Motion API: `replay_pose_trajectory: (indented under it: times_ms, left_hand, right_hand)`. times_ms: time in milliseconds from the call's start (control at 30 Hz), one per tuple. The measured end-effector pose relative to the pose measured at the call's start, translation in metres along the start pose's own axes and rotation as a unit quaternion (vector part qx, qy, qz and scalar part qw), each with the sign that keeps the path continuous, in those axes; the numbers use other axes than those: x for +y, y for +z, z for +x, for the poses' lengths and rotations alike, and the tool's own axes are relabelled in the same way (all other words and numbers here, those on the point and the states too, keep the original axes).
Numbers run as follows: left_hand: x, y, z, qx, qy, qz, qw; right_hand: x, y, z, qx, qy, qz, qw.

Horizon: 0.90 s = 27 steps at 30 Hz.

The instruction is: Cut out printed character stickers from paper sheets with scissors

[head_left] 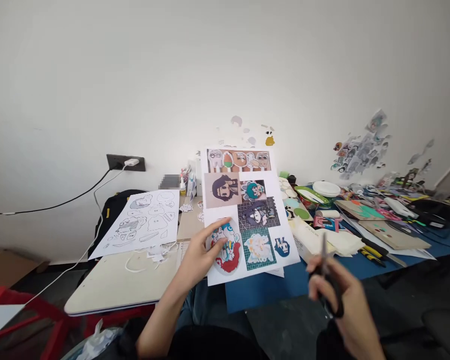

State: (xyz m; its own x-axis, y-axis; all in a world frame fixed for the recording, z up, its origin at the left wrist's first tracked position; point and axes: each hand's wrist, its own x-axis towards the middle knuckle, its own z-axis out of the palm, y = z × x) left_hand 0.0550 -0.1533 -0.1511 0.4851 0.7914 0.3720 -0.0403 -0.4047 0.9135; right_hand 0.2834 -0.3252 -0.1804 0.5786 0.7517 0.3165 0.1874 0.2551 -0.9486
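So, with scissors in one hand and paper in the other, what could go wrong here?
The scissors in the right hand might nick the left hand or the printed sheet if they swing across. Held at one side only, the sheet could bend or slip. Yellow-and-black tools near the edge of the blue table could get knocked off.

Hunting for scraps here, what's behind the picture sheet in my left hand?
Past the picture sheet, a white paper corner and blue tabletop show below, the wall above; whatever else it covers can't be seen.
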Motion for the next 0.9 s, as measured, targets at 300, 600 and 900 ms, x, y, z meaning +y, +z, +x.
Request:
replay_pose_trajectory:
  times_ms: [300, 600, 900]
  left_hand:
    - [-0.005, 0.005, 0.008, 0.057, 0.025, -0.018, 0.998]
    - [0.005, 0.005, 0.002, 0.066, 0.019, -0.025, 0.997]
    - [0.01, 0.002, 0.0, 0.056, 0.028, -0.041, 0.997]
  right_hand:
    - [0.04, 0.082, -0.049, -0.241, 0.142, 0.129, 0.951]
    - [0.021, 0.096, -0.035, -0.225, 0.115, 0.14, 0.957]
    - [0.021, 0.098, -0.034, -0.201, 0.107, 0.113, 0.967]
